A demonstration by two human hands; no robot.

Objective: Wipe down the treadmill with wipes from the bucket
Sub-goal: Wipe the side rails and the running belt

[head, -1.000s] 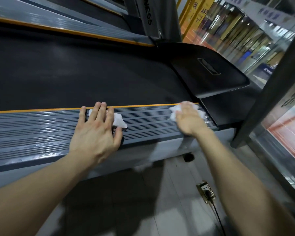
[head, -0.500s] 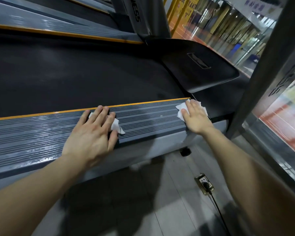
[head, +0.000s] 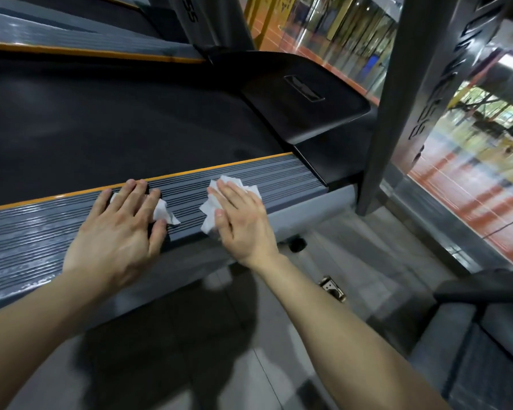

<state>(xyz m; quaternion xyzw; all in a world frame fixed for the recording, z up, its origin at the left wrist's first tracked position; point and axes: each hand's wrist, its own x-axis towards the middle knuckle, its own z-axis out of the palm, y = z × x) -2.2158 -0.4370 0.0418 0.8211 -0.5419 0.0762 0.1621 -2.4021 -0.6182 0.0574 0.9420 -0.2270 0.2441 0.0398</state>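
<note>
Center frame — left hand point(head: 117, 229) & right hand point(head: 242, 220), fingers flat, each press a wipe point(head: 160, 213) / wipe point(head: 212, 207) on treadmill side rail point(head: 42, 241).

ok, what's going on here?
A person is cleaning a treadmill's ribbed grey side rail. The left hand presses the left wipe flat on it; the right hand presses the right wipe beside it, nearer the black motor cover. The rail left of the hands shines wet. No bucket in view.
</note>
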